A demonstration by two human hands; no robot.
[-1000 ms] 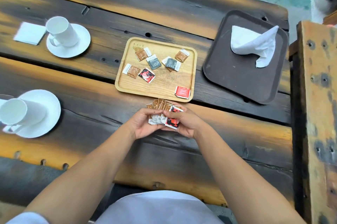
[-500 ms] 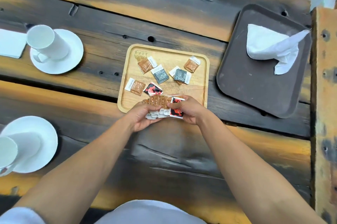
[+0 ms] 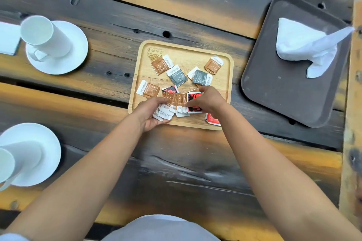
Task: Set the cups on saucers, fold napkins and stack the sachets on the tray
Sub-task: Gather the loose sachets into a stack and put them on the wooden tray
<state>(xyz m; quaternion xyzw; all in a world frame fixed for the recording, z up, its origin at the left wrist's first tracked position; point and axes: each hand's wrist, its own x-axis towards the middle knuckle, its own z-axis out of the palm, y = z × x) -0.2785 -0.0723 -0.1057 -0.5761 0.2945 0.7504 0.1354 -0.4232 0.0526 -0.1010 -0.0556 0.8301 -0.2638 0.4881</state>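
Observation:
A fanned stack of sachets (image 3: 177, 103), brown and red-black, is held between my left hand (image 3: 151, 112) and my right hand (image 3: 208, 99) over the near part of the wooden tray (image 3: 188, 49). Loose sachets lie on the tray: brown ones (image 3: 160, 65) (image 3: 214, 65) (image 3: 148, 89), grey ones (image 3: 177, 77) (image 3: 201, 78), and a red one (image 3: 212, 120) at the near right corner, partly under my right wrist. Two white cups (image 3: 44, 36) (image 3: 14, 160) stand on white saucers (image 3: 78, 44) (image 3: 50, 145) at the left.
A dark brown tray (image 3: 274, 88) at the right carries a crumpled white napkin (image 3: 302, 44). A folded white napkin (image 3: 8, 38) lies at the far left edge. A wooden post (image 3: 352, 123) borders the table's right side.
Both hands have carried the sachet stack forward from the bare table onto the near part of the wooden tray. The camera has moved closer.

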